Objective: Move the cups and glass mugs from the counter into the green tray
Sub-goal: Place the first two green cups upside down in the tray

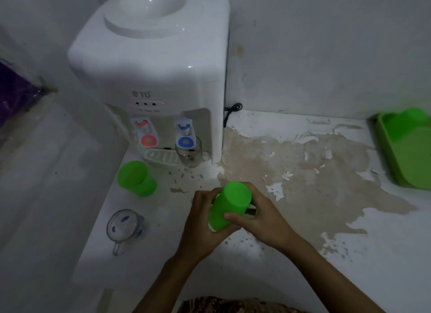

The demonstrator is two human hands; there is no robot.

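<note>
Both hands, left hand [200,221] and right hand [261,214], grip an inverted green cup [229,205]; another cup [410,123] sits in the green tray [396,163].

The flat green plastic tray [405,154], far right of the white plastic water dispenser [151,63], is cut off by the frame's right edge, and the green shape inside it is too blurred to identify. The clear glass mug [188,154] under the dispenser's blue tap is partly hidden behind that tap. A dark purple object [14,95], left of the dispenser, runs off the left edge. Lettering under the dispenser's lights is too small to read.
</note>
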